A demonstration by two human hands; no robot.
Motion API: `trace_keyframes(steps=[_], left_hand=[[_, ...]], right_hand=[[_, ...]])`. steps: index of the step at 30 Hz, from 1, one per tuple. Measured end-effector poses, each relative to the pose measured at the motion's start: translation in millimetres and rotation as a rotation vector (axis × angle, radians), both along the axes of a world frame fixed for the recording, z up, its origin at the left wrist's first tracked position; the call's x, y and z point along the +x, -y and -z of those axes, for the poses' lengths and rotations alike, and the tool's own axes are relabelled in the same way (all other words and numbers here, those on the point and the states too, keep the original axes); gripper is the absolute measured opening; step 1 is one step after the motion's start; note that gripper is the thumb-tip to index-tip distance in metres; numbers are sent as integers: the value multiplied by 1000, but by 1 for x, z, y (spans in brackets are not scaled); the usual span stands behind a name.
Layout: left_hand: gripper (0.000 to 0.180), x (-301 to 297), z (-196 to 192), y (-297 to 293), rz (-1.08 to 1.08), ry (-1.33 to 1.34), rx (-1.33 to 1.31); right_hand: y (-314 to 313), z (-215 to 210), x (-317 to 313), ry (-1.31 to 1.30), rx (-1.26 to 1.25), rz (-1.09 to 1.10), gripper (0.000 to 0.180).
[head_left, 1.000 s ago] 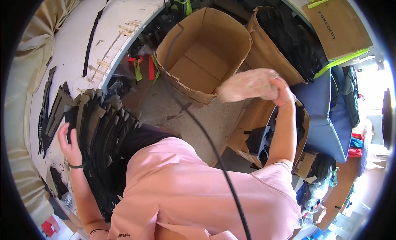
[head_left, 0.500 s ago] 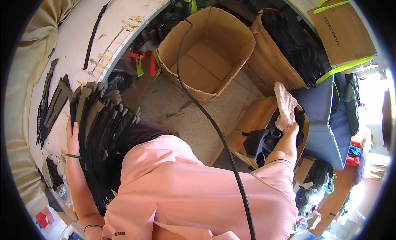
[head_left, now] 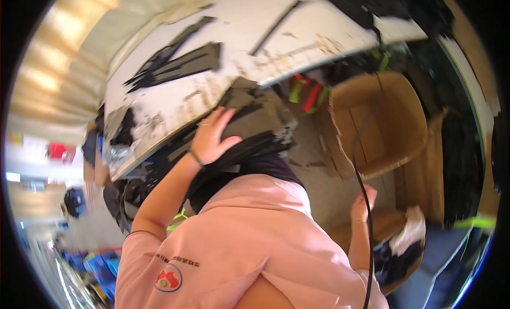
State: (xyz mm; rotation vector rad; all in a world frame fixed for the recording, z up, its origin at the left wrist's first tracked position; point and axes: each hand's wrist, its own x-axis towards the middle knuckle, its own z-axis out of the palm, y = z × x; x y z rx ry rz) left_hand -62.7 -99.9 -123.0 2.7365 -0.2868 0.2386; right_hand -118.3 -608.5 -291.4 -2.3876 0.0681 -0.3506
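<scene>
My left hand (head_left: 212,139) lies with its fingers spread on a thick bundle of dark grey and black fabric strips (head_left: 249,115), which rests across my lap against the table edge. To the right, my right hand (head_left: 364,200) is raised near the small carton, partly behind a black cable (head_left: 363,188). Motion blur hides how its fingers are set, and I make out nothing in it. A pale crumpled cloth (head_left: 411,230) hangs over the rim of that small carton (head_left: 383,224), which has dark pieces inside.
The white table (head_left: 255,22) carries loose dark strips (head_left: 186,62) and a black pile (head_left: 393,9). An open cardboard box (head_left: 332,128) stands on the floor beyond my lap. Another box (head_left: 419,189) holding black goods is beside it. Blue padded panels (head_left: 451,261) stand at the lower right.
The view has swung left. My right hand has come away from the pale cloth, which stays on the carton. My left hand has gone from the bundle's side to lying on top of it.
</scene>
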Motion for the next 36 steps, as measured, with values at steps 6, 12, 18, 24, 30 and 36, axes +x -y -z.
trace_keyframes(steps=[6, 12, 18, 24, 30, 36], left_hand=[[69, -3, 11, -20, -75, -7, -64], [74, -1, 23, -38, 29, -203, -229], [57, 12, 8, -48, -13, -285, -542], [35, 29, -8, -118, -101, -298, -797], [26, 75, -27, -180, -285, 432, -492], [17, 115, -43, -168, -77, 216, -295]], right_hand=[[-229, -120, 76, 370, 299, -729, 31], [-376, -238, 156, 410, 474, -1075, 18], [-510, -201, 300, -106, 162, -1030, 24], [-550, -163, 346, -280, -508, -762, 46], [-547, -187, 318, 56, -222, -914, 22], [-512, -236, 262, 61, 134, -1148, 14]])
